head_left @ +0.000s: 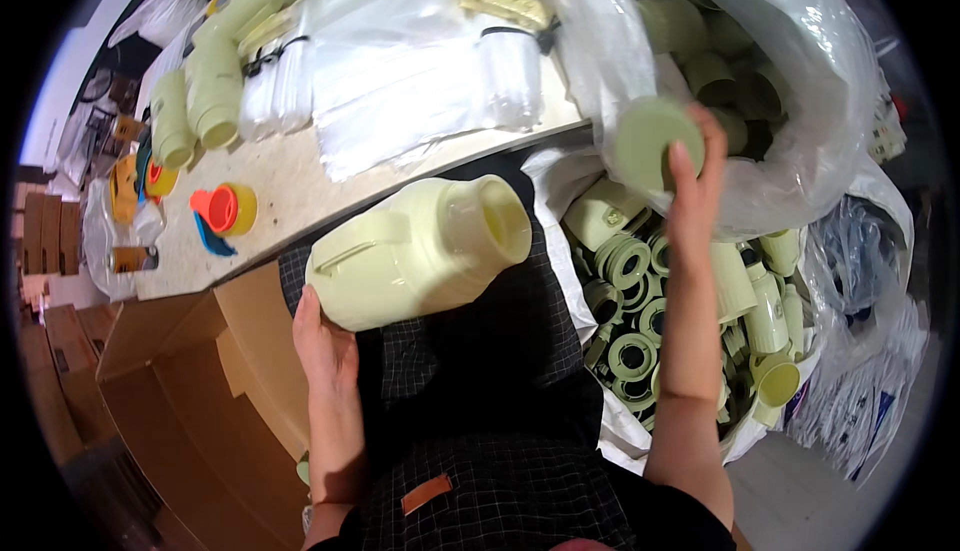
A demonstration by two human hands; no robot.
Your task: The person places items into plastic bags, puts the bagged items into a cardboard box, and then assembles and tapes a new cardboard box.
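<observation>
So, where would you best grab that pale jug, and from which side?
Probably by the raised handle, coming from above: on this tilted pale jug it faces upward and looks unobstructed. The left hand already has the base end, and the open neck points right.

Bag (822, 61) cut off above, left hand (326, 343) part-hidden

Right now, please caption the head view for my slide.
Left hand supports a pale jug; right hand holds a round green part.
</observation>
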